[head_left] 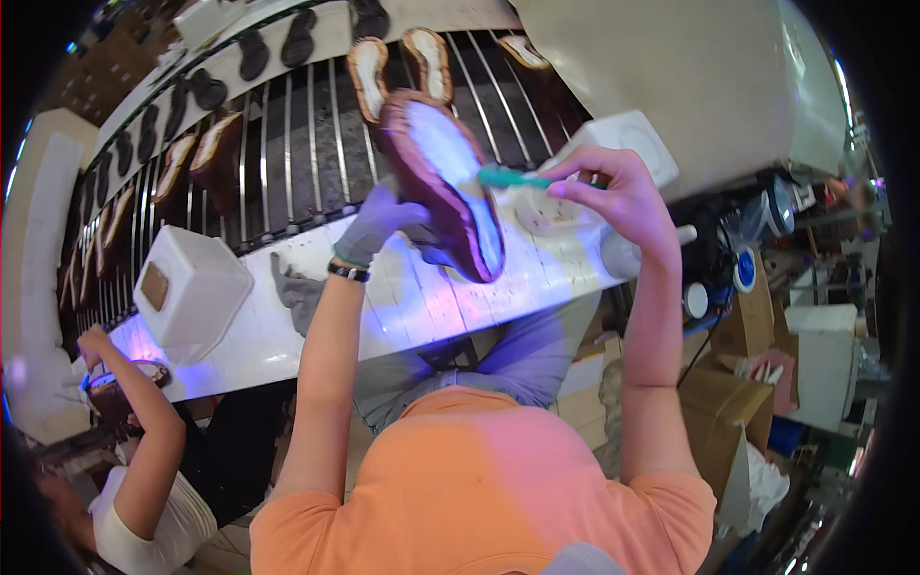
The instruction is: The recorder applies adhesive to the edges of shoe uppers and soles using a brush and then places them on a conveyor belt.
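My left hand (379,222), in a grey glove, holds a dark brown shoe sole (441,182) tilted up, its pale inner face turned toward me and lit bluish. My right hand (613,192), bare, pinches a green-handled brush (513,177) whose tip touches the sole's inner face near the middle. Both hands hover above the white workbench (431,297) in front of a conveyor.
A slatted conveyor (287,144) carries several soles behind the bench. A white tub (192,287), a grey rag (297,292) and a small white dish (546,213) lie on the bench. At lower left another person's hand (96,340) holds a sole. Cardboard boxes (728,383) stand at right.
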The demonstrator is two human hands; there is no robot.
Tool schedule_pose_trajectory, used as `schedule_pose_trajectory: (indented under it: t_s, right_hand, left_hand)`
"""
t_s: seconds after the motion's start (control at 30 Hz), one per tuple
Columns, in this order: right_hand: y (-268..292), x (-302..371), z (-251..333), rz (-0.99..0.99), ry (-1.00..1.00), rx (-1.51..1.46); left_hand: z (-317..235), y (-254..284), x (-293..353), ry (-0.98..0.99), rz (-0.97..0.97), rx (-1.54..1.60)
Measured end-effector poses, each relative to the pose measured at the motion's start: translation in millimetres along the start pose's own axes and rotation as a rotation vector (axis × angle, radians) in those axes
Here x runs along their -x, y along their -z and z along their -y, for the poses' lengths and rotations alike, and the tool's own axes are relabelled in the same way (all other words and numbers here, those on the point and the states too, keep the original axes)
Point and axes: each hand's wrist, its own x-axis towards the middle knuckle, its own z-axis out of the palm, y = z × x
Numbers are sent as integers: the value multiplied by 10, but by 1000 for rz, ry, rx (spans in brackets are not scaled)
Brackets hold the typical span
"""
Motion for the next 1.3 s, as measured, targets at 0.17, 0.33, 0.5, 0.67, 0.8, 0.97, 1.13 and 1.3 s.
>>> schedule_pose_trajectory:
  t_s: [0.17,0.33,0.5,0.67,0.8,0.97,1.13,1.3]
  right_hand:
    - [-329,734,-715,-458,-420,403]
    - [-663,795,-923,-470,-502,651]
    - [-657,721,-1048,-346,-534,733]
    - [-548,855,-1422,-410,-713,-355]
    - [-584,894,-1450,-336,-605,-852]
    - [-709,772,-950,-57,-410,-543]
    - [-923,787,-448,151,-344,-403]
    - [-1102,651,-367,166,-287,-71]
  left_hand:
    - [-24,-459,487,279,-319,422]
    - [513,-826,1057,329,-133,1417]
    - [378,-904,1150,531,-261,1017]
    - [228,-1056,1241,563,-419,876]
    - [254,-1079,1252,613,-435,834]
    - [296,-1084,1222,595,-430,877]
    - [191,-1100,1203,589,-427,903]
    - [282,-1055,1243,514,-414,796]
